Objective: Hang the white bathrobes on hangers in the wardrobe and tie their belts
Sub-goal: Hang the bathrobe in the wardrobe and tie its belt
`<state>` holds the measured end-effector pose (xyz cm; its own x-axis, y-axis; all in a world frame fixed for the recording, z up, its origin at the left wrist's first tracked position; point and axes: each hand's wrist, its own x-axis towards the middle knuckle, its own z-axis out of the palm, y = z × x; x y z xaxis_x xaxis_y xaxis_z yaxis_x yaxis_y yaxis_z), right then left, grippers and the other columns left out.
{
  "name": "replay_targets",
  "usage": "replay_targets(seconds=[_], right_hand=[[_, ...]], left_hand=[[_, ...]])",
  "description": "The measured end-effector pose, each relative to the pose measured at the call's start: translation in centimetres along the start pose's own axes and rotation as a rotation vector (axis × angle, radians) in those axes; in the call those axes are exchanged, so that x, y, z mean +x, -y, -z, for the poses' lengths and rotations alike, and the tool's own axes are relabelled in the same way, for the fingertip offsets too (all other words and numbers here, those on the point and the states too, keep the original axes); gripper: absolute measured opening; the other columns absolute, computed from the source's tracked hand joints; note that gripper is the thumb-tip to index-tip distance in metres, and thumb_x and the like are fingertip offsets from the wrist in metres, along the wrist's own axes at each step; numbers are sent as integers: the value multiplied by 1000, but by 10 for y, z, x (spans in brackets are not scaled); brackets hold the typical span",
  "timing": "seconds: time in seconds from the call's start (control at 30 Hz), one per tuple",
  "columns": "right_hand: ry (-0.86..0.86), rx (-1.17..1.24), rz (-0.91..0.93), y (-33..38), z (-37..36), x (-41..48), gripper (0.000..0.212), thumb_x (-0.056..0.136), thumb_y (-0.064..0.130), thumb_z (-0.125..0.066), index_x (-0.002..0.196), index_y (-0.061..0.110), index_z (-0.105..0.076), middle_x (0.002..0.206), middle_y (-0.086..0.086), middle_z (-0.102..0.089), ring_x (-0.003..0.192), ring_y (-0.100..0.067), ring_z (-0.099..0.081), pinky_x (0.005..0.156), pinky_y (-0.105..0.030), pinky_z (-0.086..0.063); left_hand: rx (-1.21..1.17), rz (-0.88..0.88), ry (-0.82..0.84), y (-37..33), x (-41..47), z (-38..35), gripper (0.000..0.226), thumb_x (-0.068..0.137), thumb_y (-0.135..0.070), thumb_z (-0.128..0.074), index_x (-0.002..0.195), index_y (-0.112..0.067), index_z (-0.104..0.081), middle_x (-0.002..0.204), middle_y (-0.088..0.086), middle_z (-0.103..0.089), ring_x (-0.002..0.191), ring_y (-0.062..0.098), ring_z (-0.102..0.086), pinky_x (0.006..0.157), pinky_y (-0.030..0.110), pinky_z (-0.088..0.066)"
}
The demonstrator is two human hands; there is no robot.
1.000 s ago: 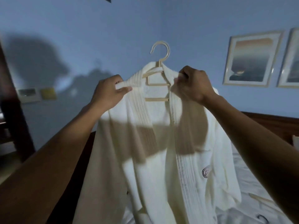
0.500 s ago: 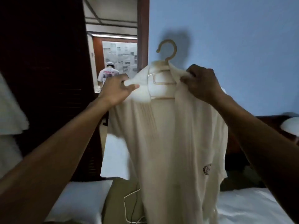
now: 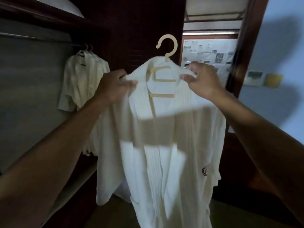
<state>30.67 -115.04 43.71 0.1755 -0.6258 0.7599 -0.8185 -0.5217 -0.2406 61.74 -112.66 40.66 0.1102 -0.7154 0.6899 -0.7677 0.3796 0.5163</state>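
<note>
Head view: left hand (image 3: 113, 87) and right hand (image 3: 201, 79) pinch bathrobe (image 3: 162, 145) shoulders on hanger (image 3: 166, 51); carrying step; next hook onto rail (image 3: 41, 38).

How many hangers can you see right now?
3. One hanger carries the bathrobe that left hand and right hand hold; two hooks sit on the wardrobe rail, left. Others may be hidden.

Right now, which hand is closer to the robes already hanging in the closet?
Left. The left hand grips the held bathrobe at one shoulder, just right of the hanging robes; the right hand pinches its other shoulder, farther right, beyond the hanger.
</note>
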Motion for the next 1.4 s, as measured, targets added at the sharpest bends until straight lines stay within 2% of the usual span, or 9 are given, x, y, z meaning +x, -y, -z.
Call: replay_targets(seconds=[0.13, 0.33, 0.47, 0.67, 0.8, 0.87, 1.0, 1.13, 1.4], right_hand=[[28, 89, 17, 41, -68, 51, 23, 89, 53, -66, 94, 31, -64, 90, 8, -63, 94, -21, -62, 81, -35, -50], [67, 206, 50, 86, -153, 111, 23, 93, 42, -67, 107, 25, -72, 91, 8, -63, 91, -12, -58, 61, -26, -31], [128, 298, 102, 107, -212, 146, 24, 94, 40, -66, 106, 20, -72, 96, 6, -69, 87, -12, -64, 63, -15, -39], [176, 363, 191, 135, -302, 203, 22, 93, 39, -69, 98, 18, -71, 86, 7, -66, 74, -5, -62, 58, -19, -42], [176, 398, 260, 142, -372, 252, 29, 90, 44, -70, 96, 16, -71, 87, 2, -69, 77, -15, -64, 69, -37, -52], [171, 409, 283, 146, -408, 277, 26, 89, 43, -71, 91, 17, -71, 84, 3, -68, 75, -16, -62, 66, -35, -47], [178, 428, 277, 153, -476, 328, 24, 85, 48, -70, 83, 24, -67, 77, 7, -65, 72, -13, -61, 61, -30, -40], [183, 450, 261, 162, -532, 366, 26, 82, 50, -69, 85, 24, -68, 81, 8, -68, 76, -14, -63, 64, -31, -46], [195, 468, 261, 182, -615, 427, 21, 88, 48, -69, 80, 30, -62, 76, 13, -61, 71, -4, -56, 55, -25, -35]], left_hand=[[147, -19, -11, 70, 42, 33, 43, 87, -62, -67, 71, -26, -49, 72, -8, -52, 65, 11, -49, 58, 28, -36], [244, -16, -67, 156, 88, 74, 41, 90, -54, -70, 99, -14, -67, 89, -4, -58, 82, 16, -51, 69, 30, -32], [284, -28, -113, 211, 109, 96, 37, 87, -50, -75, 72, -24, -52, 68, -7, -53, 65, 14, -51, 54, 34, -28], [265, 58, -196, 288, 144, 109, 38, 82, -44, -79, 66, -26, -50, 63, -10, -49, 59, 6, -42, 54, 22, -33], [354, 119, -214, 342, 174, 107, 29, 81, -39, -81, 78, -20, -61, 73, 1, -57, 73, 18, -51, 58, 29, -33], [368, 159, -206, 373, 194, 105, 27, 79, -41, -81, 81, -19, -65, 76, 2, -60, 76, 19, -54, 58, 24, -36], [383, 277, -206, 431, 234, 100, 42, 71, -58, -69, 90, -22, -69, 83, -2, -64, 82, 20, -58, 65, 33, -41], [446, 296, -363, 475, 264, 84, 38, 80, -47, -74, 108, -25, -66, 100, 4, -64, 89, 25, -62, 76, 34, -47], [343, 284, -362, 534, 327, 45, 43, 79, -61, -69, 110, -33, -56, 111, 2, -60, 92, 28, -64, 82, 41, -55]])
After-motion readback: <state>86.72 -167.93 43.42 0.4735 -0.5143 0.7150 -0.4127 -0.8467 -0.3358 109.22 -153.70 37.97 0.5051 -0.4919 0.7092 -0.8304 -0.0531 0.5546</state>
